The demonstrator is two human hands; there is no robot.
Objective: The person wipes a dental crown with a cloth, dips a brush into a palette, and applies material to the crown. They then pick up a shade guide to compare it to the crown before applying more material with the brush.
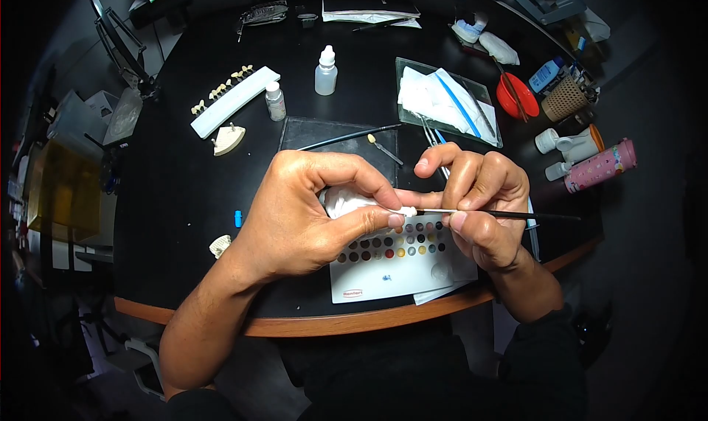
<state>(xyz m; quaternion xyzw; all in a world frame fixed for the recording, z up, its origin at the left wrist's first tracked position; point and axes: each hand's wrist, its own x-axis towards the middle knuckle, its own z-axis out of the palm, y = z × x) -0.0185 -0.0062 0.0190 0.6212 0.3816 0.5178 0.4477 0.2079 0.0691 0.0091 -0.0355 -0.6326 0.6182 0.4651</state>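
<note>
Head view: small white tooth piece [408,211], pinched in left hand [310,214] fingertips with tissue [341,200]; right hand [479,207] grips thin brush [516,214], tip touching it. Colour palette [402,273] beneath, at table edge [354,321]. Dropper bottles [325,71], tooth strip [234,100] well behind.

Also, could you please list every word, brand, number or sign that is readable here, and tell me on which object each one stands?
"Renfert": only a guess; the small red logo on the white colour palette below the hands is too blurred to be sure.
Blue mark on the same palette: too small to read.
Pink patterned bottle: print unreadable.
Blue-labelled bottle: label unreadable.
Papers at the far table edge: text too small.
Two dropper bottles: no readable label.
</note>
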